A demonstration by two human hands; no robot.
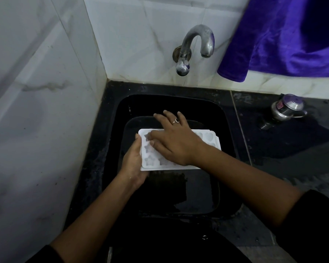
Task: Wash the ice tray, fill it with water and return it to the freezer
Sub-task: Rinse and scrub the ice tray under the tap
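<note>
A white ice tray (209, 139) with star and heart moulds is held flat over the black sink (224, 118). My left hand (133, 164) grips its left edge from below, thumb on the rim. Laid across the top of the tray, my right hand (176, 140) has its fingers spread and straight, its fingertips touching the star moulds at the left; it wears a ring. A curved metal tap (196, 46) juts from the tiled wall above the sink, with no water visibly running.
A blue cloth (285, 37) hangs at the upper right. A small steel lidded pot (287, 110) stands on the dark counter (292, 149) right of the sink. White tiled walls close in the left and back.
</note>
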